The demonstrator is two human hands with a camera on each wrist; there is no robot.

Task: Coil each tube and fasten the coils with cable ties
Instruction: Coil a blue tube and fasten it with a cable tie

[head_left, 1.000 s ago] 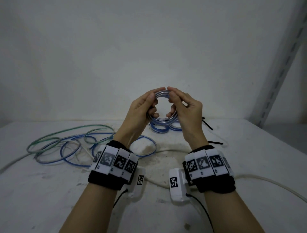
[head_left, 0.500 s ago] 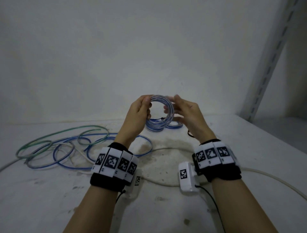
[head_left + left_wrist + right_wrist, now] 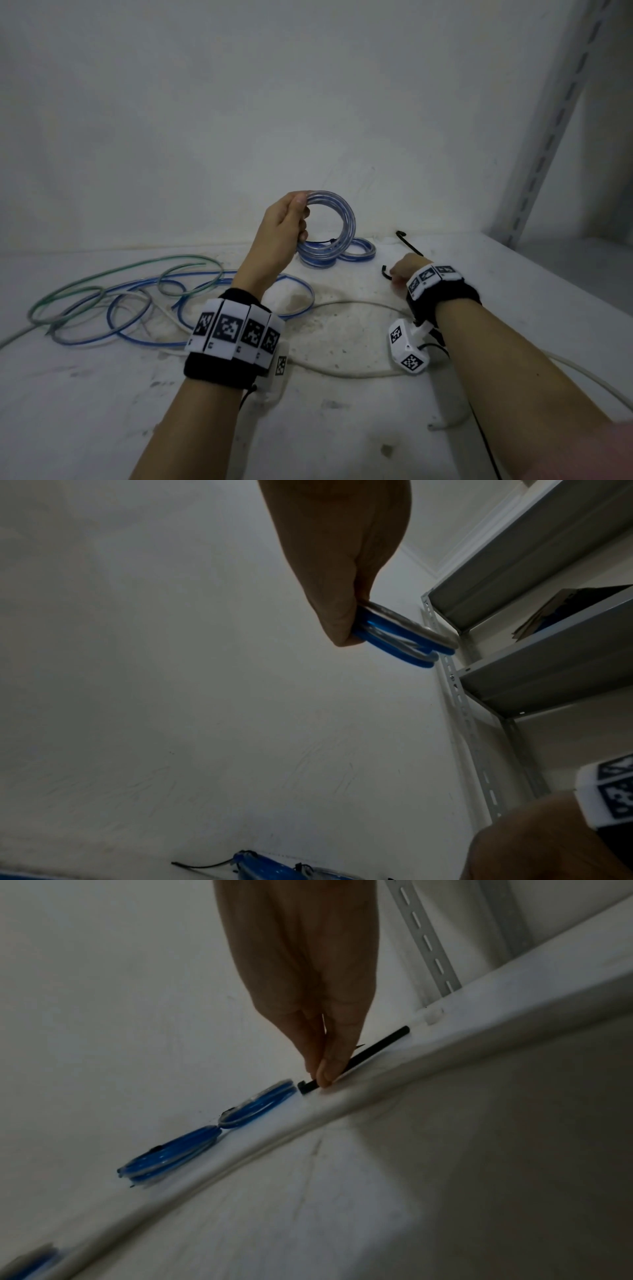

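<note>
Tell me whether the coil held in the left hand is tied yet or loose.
Loose: no tie shows on the coil; only the left hand holds it.

Left hand (image 3: 337, 561) grips a coiled blue-and-clear tube (image 3: 404, 638) between thumb and fingers. Grey shelving (image 3: 534, 647) stands at right against a white wall (image 3: 171, 696).

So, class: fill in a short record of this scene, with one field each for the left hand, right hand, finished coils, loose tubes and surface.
left hand: holds blue coil raised
right hand: pinches black cable tie on table
finished coils: two, tied, by the wall
loose tubes: blue and green, uncoiled, on the left
surface: white table
</note>
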